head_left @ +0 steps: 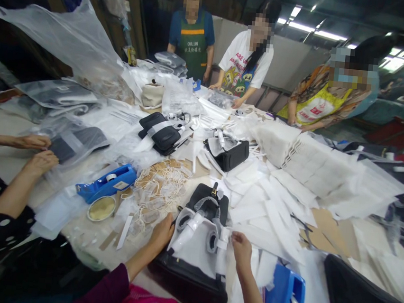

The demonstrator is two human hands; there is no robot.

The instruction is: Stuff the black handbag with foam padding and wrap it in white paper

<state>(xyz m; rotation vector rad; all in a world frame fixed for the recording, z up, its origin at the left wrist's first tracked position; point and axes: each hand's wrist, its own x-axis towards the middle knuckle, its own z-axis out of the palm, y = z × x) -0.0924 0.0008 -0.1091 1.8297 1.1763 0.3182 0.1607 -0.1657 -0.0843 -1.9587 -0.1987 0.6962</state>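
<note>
A black bag [192,284] lies in front of me, its flap opened away from me. White paper covers its middle, and its straps are wrapped in white and clear material. My left hand [162,232] is at the bag's left edge, fingers curled against it; what they grip, if anything, is hidden. On the other side, my right hand [241,248] is beside the wrapped strap at the bag's right, fingertips pressed together; anything between them is too small to make out.
Blue tape dispensers stand at right [282,297] and left [108,182]. Tags with strings [155,190], white paper sheets [271,206] and two more black bags [163,131] lie beyond. At left, another person's hands [40,155] hold a plastic-wrapped bag. Three people stand across the table.
</note>
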